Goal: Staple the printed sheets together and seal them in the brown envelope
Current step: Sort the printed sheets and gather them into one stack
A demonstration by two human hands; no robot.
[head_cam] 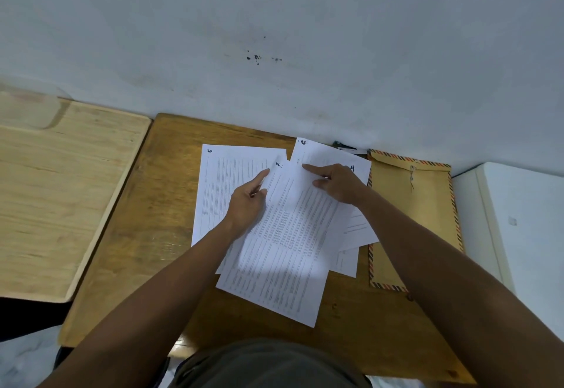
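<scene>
Head-camera footage shows the top printed sheet [287, 235] pinched at its upper edge by the left hand [247, 204], forefinger stretched along it, while the right hand [338, 183], forefinger extended and the rest curled, is pressed on the sheets beneath [329, 156], probably to hold them during sorting. Just right of that hand the brown envelope [412, 220] is laid flat; beyond the fingertips a dark object [345, 145], possibly the stapler, is kept against the wall [274, 37].
</scene>
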